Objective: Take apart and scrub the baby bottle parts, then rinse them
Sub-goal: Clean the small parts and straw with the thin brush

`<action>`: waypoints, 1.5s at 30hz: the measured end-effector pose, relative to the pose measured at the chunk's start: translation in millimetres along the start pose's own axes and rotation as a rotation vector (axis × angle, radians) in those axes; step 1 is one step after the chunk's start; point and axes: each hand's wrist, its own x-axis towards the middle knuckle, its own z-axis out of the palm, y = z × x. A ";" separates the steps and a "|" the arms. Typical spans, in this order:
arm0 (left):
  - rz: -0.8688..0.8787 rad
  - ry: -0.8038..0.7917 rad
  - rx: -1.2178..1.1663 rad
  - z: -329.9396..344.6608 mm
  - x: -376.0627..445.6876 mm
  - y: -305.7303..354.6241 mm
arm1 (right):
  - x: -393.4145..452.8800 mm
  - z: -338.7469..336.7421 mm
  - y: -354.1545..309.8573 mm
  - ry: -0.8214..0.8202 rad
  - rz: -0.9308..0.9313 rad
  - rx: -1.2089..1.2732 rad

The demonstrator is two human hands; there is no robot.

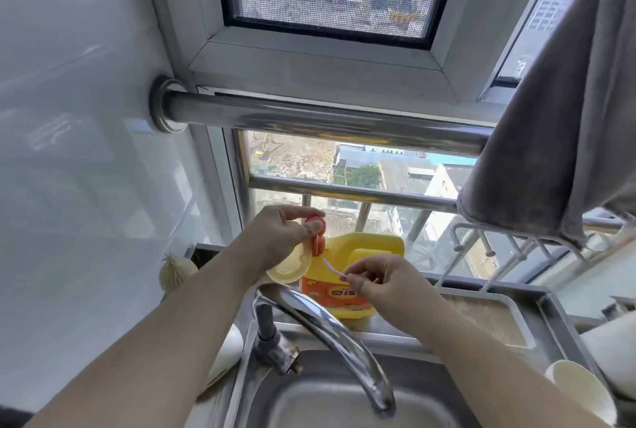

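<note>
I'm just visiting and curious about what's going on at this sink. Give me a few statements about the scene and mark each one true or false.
1. The left hand holds a pale yellow bottle part with an orange piece on it. True.
2. The right hand holds a scrubbing sponge. False: it pinches a thin white straw-like piece.
3. Water is pouring from the faucet. False: no stream shows at its spout.
4. A yellow detergent jug stands behind the hands, by the window. True.
5. A grey towel hangs over the metal rail on the right. True.
</note>
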 end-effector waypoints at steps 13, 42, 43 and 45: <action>0.015 -0.020 0.021 -2.1 6.5 -7.8 | 10.4 3.3 -7.8 -0.025 -0.050 -0.018; 0.093 0.213 0.098 -5.2 -21.9 25.7 | -28.8 -23.4 -13.4 0.074 -0.055 -0.061; 0.119 0.231 0.067 -5.4 -28.3 32.8 | -34.5 -28.6 -13.5 0.086 -0.052 -0.060; 0.151 0.232 -0.022 -2.3 -43.6 48.4 | -47.3 -39.3 -13.1 0.121 -0.059 -0.052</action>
